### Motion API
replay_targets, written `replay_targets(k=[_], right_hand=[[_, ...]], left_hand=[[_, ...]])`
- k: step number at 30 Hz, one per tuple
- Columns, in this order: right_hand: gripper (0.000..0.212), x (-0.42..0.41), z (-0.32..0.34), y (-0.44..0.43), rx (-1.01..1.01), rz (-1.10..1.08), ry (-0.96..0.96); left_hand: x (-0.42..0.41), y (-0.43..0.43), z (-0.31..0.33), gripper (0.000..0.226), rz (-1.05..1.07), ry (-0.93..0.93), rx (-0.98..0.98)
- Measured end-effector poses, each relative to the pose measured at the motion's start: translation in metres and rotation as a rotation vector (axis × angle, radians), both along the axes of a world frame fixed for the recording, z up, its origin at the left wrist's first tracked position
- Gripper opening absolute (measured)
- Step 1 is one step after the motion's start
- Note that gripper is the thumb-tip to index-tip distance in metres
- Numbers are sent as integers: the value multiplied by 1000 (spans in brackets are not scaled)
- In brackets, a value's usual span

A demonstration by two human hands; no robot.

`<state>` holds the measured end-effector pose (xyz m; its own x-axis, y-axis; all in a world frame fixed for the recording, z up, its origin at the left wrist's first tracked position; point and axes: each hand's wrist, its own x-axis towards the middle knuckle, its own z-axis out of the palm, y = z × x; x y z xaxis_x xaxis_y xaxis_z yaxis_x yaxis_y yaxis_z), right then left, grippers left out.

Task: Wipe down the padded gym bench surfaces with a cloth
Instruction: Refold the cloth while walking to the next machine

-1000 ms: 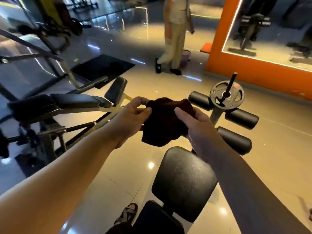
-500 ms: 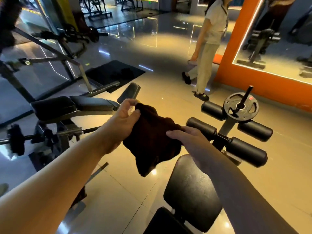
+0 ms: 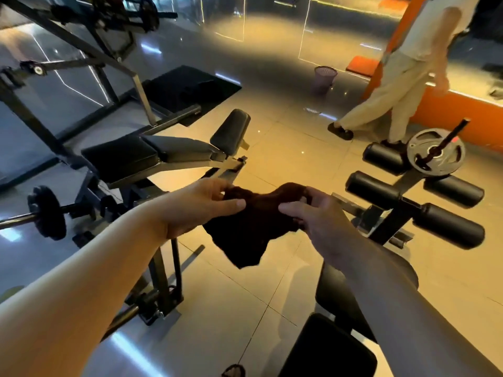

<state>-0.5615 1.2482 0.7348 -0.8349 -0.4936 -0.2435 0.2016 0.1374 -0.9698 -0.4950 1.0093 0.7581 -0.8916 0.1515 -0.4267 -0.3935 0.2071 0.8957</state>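
A dark brown cloth [image 3: 251,227] hangs in the air between my two hands. My left hand [image 3: 200,205] pinches its left edge, and my right hand [image 3: 315,213] grips its right edge. Below my right forearm lies the black padded bench [image 3: 334,297], with a second pad [image 3: 324,352] nearer me. Its black foam leg rollers [image 3: 449,227] stand beyond my right hand. A second padded bench [image 3: 152,153] with a raised end pad [image 3: 231,130] stands to the left, behind my left hand.
A weight plate [image 3: 435,152] sits on a peg above the rollers. A person [image 3: 394,83] in light trousers walks at the back right by an orange wall [image 3: 457,110]. A bin [image 3: 325,78], a black floor mat [image 3: 190,85] and a barbell [image 3: 46,210] stand around.
My hands have drawn the cloth out wider between them and lowered it. The view has turned left. The person at the back has walked to the right.
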Motion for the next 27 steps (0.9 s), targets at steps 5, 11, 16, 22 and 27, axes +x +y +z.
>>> replay_targets(k=[5,11,16,22,27], right_hand=[[35,13,14,-13,140,225,-36],[45,47,31,-23,-140,-34,-195],[43,91,39,-16,-124,-141,-267],[49,172,36,18,-292,-81,-447],[55,254,45,33,-178,47,-254]], left_hand=[[12,-15,10,36,58,139,45],[43,-19,13,33,-132,71,-124],[87,-3,9,41,-9,87,197],[164,24,14,41,61,220,284],[248,37,23,49,101,313,163]])
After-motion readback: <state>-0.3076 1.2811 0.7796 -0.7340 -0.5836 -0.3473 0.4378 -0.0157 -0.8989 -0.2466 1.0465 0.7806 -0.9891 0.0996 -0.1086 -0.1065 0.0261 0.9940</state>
